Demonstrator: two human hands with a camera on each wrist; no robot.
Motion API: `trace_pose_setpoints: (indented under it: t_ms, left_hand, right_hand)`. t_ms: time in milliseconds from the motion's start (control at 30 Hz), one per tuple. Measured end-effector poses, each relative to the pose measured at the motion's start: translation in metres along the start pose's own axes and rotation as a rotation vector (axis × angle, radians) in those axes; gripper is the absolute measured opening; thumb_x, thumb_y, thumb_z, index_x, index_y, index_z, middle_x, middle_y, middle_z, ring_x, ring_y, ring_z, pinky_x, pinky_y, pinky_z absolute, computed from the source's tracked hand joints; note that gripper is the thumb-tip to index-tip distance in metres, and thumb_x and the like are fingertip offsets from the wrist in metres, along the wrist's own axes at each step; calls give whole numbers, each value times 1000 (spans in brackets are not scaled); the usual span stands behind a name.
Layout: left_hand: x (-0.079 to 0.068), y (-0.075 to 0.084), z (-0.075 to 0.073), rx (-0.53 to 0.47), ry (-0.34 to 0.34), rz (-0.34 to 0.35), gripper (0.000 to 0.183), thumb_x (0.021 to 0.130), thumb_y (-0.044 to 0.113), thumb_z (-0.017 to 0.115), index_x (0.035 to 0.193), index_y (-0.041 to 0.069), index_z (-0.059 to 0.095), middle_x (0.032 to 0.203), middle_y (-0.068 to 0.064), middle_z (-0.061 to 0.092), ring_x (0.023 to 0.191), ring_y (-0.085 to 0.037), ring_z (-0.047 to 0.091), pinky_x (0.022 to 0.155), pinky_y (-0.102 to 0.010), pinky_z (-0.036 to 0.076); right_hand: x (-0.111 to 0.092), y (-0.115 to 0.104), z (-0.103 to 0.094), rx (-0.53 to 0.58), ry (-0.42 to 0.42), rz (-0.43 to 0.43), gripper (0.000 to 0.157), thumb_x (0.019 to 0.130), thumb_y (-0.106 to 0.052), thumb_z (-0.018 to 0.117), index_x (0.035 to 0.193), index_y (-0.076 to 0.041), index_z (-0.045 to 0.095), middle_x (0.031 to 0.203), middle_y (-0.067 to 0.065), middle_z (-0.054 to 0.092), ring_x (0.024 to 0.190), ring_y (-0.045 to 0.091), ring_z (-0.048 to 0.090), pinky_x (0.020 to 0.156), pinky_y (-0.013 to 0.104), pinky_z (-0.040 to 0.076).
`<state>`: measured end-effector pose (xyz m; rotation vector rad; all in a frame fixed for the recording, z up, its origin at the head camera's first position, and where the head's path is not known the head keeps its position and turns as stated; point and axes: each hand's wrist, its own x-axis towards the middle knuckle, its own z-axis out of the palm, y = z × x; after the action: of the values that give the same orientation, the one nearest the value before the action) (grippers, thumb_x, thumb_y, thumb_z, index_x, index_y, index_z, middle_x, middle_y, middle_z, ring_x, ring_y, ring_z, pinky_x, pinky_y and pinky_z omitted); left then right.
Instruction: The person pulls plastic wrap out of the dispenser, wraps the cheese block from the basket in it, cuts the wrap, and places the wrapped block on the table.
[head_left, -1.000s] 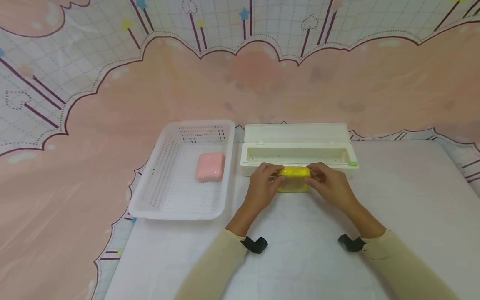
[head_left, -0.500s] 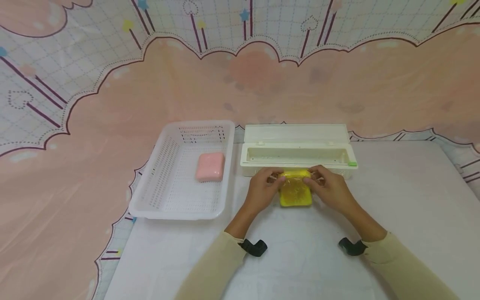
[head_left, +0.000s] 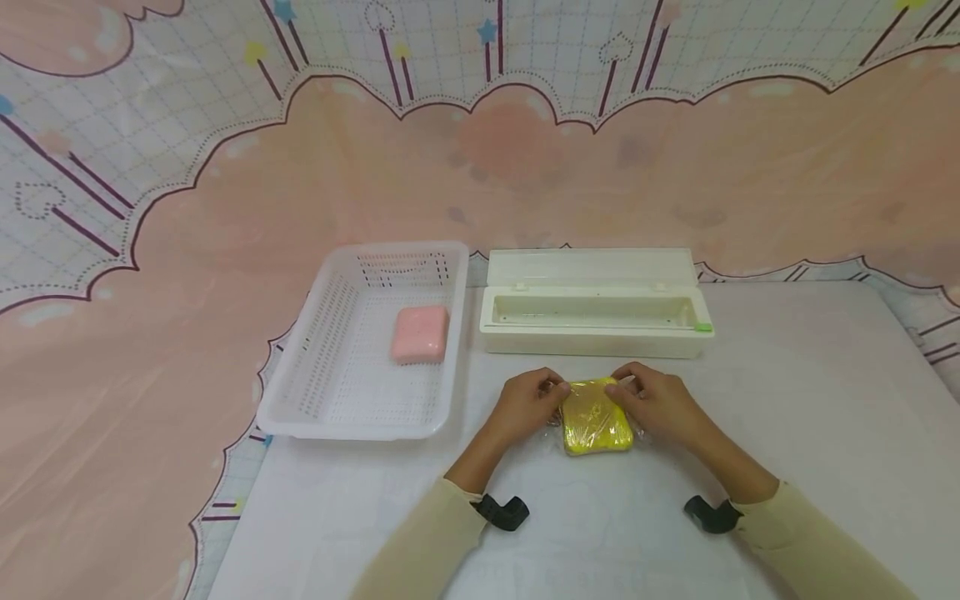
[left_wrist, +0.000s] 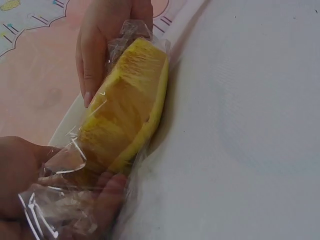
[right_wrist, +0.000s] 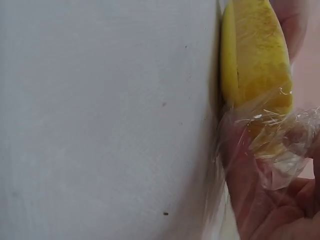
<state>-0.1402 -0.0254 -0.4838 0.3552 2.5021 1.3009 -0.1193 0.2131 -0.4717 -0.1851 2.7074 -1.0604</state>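
Observation:
A yellow rounded-square block (head_left: 597, 421) in clear cling film (left_wrist: 62, 155) is held just above or on the white table; its exact kind is unclear. My left hand (head_left: 525, 407) pinches its far left corner between thumb and fingers, with film bunched beside them. At the far right corner, my right hand (head_left: 656, 407) pinches the block and film the same way. Both wrist views show a yellow edge and a tan-gold face through the creased film. Loose film covers some fingertips in the right wrist view.
Beyond the hands stands a white cling film dispenser (head_left: 592, 343), lid raised, with a green slider (head_left: 702, 327) at its right end. To the left, a white perforated basket (head_left: 352, 433) holds a pink rounded-square block (head_left: 420, 333). A patterned cloth (head_left: 375, 192) hangs behind.
Both hands have drawn the yellow block away from the dispenser, toward me. The block has turned so its broad face shows; the dispenser's front is uncovered now.

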Motion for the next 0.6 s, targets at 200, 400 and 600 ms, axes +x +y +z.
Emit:
trace_pose_setpoints:
  t_ms: [200,400,600]
  left_hand:
    - [1,1,-1,124,6,21,27,100,34,64,103,10,76,93,-2,65,77,-10,59,66,-23,49]
    - [-6,9,-13,248,-39,-19,35,91,37,74,68,10,73,75,3,58,69,-10,52,57,-22,42]
    - [-13,16,-20,209,-136,-103,42,88,45,76,96,4,71,83,-1,69,77,-14,61,65,-29,49]
  right_hand:
    - [-3,-2,-4,-20,6,-7,39,102,-38,62,122,-4,63,98,10,75,81,17,67,68,30,54]
    - [-12,-7,-14,-121,129,-29,37,102,-33,63,123,-3,64,113,18,72,102,35,67,84,50,57]
    - [-30,-15,-23,-187,222,-4,33,97,-30,69,116,-3,67,114,19,65,104,37,61,85,53,55]
